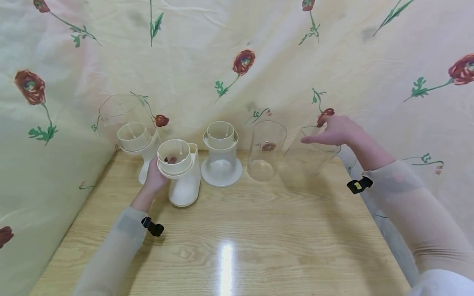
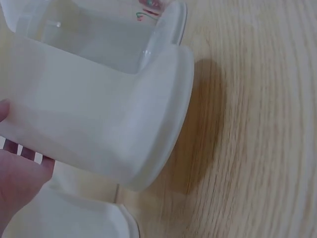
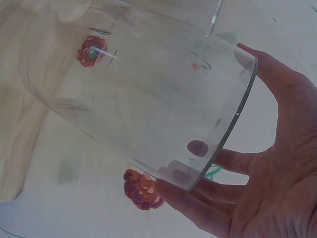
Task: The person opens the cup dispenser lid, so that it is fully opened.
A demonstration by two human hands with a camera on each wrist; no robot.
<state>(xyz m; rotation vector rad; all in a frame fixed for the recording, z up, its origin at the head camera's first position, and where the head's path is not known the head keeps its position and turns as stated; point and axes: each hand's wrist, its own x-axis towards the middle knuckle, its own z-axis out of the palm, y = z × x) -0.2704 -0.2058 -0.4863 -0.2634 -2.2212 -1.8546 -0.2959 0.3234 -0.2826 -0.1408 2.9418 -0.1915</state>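
Note:
My left hand (image 1: 155,176) grips a white plastic dispenser stand (image 1: 185,187) with a round cup-like top, held tilted; in the left wrist view the stand (image 2: 89,109) shows its flared end and hollow side. At the right, my right hand (image 1: 338,131) holds a clear, see-through canister (image 1: 311,154) by its upper rim. The canister leans over. From the right wrist, the thumb and fingers of the hand (image 3: 287,168) pinch the rim of the canister (image 3: 148,94), and some fingertips show through its wall.
A similar white stand (image 1: 221,164) is upright at centre back, beside another clear canister (image 1: 264,160). Behind my left hand is a third white stand (image 1: 134,142), with a clear canister rim (image 1: 118,95) above it. Flowered cloth (image 1: 207,49) encloses the wooden table (image 1: 259,230).

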